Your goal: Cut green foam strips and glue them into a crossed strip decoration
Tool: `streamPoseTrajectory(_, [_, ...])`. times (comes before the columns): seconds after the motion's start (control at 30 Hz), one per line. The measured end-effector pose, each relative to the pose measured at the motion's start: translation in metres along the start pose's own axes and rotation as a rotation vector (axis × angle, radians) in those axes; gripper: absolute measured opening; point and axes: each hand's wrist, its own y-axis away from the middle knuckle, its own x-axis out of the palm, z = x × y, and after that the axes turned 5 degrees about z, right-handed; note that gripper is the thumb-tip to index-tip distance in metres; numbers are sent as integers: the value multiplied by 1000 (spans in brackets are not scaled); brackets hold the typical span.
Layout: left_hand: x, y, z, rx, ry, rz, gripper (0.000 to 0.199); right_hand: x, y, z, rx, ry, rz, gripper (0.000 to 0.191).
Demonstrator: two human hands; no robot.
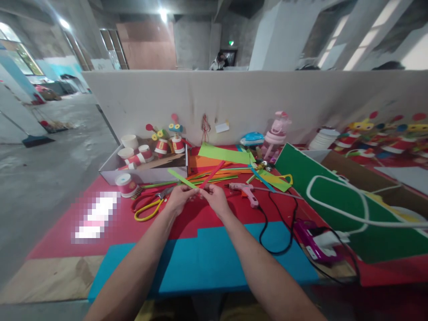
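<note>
My left hand (pixel 180 199) is closed in a pinch on the lower end of a light green paper strip (pixel 180 177). Beside it, my right hand (pixel 216 199) pinches the lower end of a red paper strip (pixel 214 174). The two strips meet at my fingertips in a V shape; whether they are joined there is hidden. A pink glue gun (pixel 245 191) lies just right of my right hand. Left of my left hand rest yellow-handled scissors (pixel 149 211) and a red-handled tool, partly overlapping. Behind my fingers, several coloured paper strips (pixel 230 178) lie in a loose pile.
At the back left, a box (pixel 157 174) holds paper cups and cup figures. A white-and-red cup (pixel 126 185) stands before it. On the right are a green board (pixel 321 209), a purple power strip (pixel 316 240) and black cords. A blue sheet (pixel 207 263) covers the near table edge.
</note>
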Motion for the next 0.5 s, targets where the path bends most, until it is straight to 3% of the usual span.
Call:
streamPoseTrajectory(0.2, [-6, -1, -2, -7, 69, -45, 28, -2, 2, 5, -46, 151, 54, 22])
streamPoseTrajectory(0.33, [-12, -2, -9, -61, 204, -69, 26, -2, 3, 12, -17, 122, 51, 25])
streamPoseTrajectory(0.5, [-27, -5, -19, 10, 314, -90, 24, -5, 5, 17, 28, 77, 69, 25])
